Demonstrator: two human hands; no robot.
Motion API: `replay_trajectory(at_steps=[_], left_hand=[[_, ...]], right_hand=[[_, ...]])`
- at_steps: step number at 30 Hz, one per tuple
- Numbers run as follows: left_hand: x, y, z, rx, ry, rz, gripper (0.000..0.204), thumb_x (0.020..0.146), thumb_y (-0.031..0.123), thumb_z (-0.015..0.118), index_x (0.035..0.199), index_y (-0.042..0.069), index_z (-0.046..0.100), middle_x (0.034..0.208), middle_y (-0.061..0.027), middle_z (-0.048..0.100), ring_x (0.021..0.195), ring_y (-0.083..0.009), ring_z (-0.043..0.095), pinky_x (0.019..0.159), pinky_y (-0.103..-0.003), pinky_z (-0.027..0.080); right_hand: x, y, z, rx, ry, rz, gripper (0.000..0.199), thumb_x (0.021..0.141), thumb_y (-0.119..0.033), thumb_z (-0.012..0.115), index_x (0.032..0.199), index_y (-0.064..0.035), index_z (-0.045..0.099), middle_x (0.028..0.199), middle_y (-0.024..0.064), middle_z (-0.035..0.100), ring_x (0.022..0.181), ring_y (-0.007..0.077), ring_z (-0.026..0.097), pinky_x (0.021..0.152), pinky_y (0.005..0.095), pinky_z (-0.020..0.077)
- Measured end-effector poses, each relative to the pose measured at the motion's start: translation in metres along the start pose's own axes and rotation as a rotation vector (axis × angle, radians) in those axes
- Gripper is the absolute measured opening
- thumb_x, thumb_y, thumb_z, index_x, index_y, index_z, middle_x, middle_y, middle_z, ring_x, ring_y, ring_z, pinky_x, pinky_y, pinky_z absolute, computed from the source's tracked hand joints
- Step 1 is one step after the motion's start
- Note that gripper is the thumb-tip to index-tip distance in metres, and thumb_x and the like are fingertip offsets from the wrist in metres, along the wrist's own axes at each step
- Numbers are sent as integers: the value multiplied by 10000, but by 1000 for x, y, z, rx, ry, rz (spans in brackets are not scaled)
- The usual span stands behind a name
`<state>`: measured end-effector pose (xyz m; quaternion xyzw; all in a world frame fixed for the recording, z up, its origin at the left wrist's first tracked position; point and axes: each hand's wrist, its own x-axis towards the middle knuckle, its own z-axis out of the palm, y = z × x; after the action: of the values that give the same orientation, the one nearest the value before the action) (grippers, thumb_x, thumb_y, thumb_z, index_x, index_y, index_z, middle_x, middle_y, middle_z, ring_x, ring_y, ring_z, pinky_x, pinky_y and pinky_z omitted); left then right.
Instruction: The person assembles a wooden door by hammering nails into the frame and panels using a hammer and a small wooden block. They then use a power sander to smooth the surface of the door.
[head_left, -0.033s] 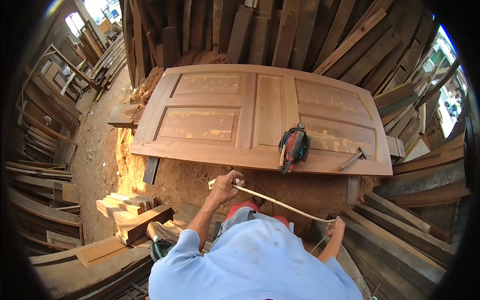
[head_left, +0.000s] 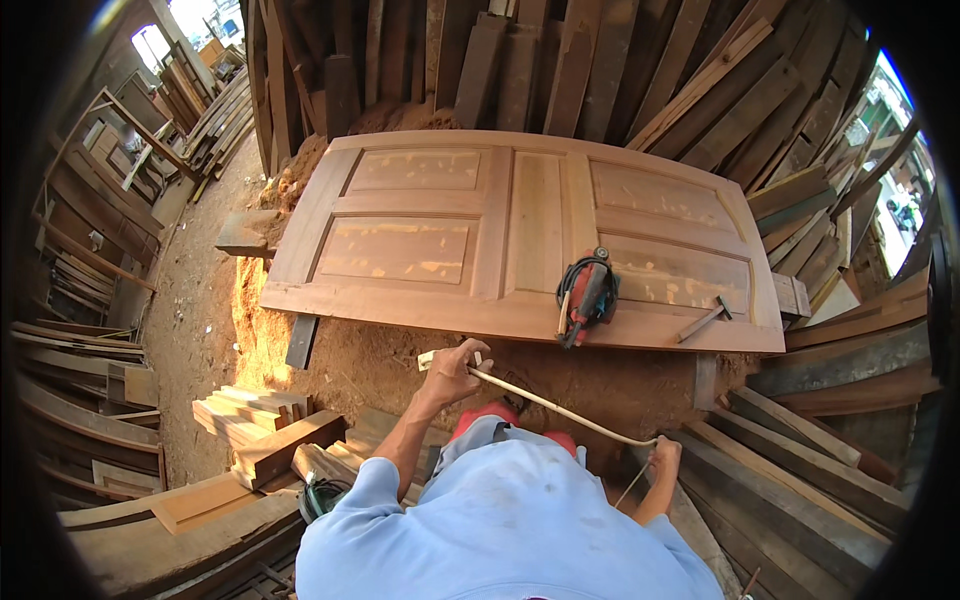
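A pale cream cord [head_left: 560,408] stretches in front of my body, between my two hands. My left hand [head_left: 452,375] is closed around it near a whitish block-like end [head_left: 427,360], whose kind I cannot make out. My right hand [head_left: 663,459] grips the cord's other side, and a thin length of it trails down below that hand. Beyond both hands lies a panelled wooden door [head_left: 490,255], flat on supports. On the door rest a red and black power tool [head_left: 590,300] with its dark cord bundled against it, and a hammer [head_left: 706,320].
Wooden planks [head_left: 590,70] stand upright behind the door. More boards [head_left: 800,460] are piled at my right. Short cut timber pieces [head_left: 255,415] lie at my left, beside a dirt floor [head_left: 200,330]. A support beam [head_left: 302,340] sticks out under the door's near edge.
My right hand has shifted slightly to the left with the cord. My left hand has barely moved, still holding the cord. The door and the tools on it stay in place.
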<state>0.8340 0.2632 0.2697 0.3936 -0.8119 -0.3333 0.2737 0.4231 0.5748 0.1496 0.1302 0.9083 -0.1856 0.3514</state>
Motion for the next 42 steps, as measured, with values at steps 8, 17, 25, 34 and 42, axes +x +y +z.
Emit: replay_trajectory(at_steps=[8,17,25,34,42], left_hand=[[77,18,12,146,32,498,304,821,85,785,1103,90,672,969,-98,633,977,-320,599,873,-449,467],[151,-88,4,120,185,364,211,844,87,743,1040,111,670,1026,-82,638,1017,-317,594,894,-464,459],[153,-172,26,429,-57,285,195,811,53,678,989,131,661,1177,-69,612,1219,-288,511,1064,-481,370],[169,-183,61,521,-331,486,78,808,145,654,885,154,647,1021,-67,612,1100,-281,532,996,-445,385],[160,-174,124,462,-450,621,187,763,224,686,938,158,672,951,-66,651,1053,-268,586,967,-437,392]], right_hand=[[-89,-180,44,-116,-24,-989,423,973,-198,659,1320,42,625,1195,244,721,1104,365,703,952,415,534],[-105,-310,88,-415,32,-1059,673,938,-187,667,1534,16,428,1527,280,486,1434,430,452,1200,477,364],[-27,-320,151,-309,359,-1215,516,816,-37,629,1319,76,607,1258,343,650,1233,469,619,1075,495,475],[12,-338,141,-42,-94,-875,287,732,15,611,1014,62,636,1118,221,711,923,336,683,816,416,555],[-19,-308,115,326,-797,-946,285,940,-205,625,1179,-51,610,945,75,707,812,156,691,657,308,573]])
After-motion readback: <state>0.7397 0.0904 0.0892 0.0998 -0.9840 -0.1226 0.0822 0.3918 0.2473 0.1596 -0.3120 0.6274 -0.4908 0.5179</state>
